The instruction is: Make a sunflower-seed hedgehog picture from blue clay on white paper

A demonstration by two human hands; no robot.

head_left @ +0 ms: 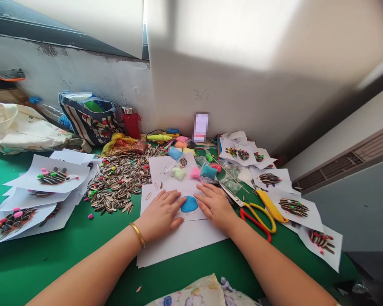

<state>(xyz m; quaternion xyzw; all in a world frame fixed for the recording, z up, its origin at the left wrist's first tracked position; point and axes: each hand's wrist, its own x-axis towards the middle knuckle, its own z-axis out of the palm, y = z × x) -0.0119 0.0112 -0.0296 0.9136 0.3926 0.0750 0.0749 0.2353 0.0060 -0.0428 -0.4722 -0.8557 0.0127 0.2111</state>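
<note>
Between my two hands, a flattened patch of blue modelling clay [189, 204] lies on a white sheet of paper [175, 240], with small drawn legs below it. My left hand [162, 208] rests flat on the sheet, its fingertips at the clay's left edge. On the other side my right hand [214, 207] lies with fingers stretched out, close to the clay's right edge. Neither hand holds anything. A few loose sunflower seeds [148, 196] lie on the paper beyond my left hand. Packets of coloured clay [208, 171] sit just past my fingers.
A heap of sunflower seeds [118, 182] spreads to the left. Seed-decorated paper pictures [55, 187] are stacked at far left, with more pictures [295, 208] at right. Scissors [258, 216] and a yellow toothed tool [271, 207] lie beside my right hand. A red flask [130, 123] and a striped bag [89, 121] stand behind.
</note>
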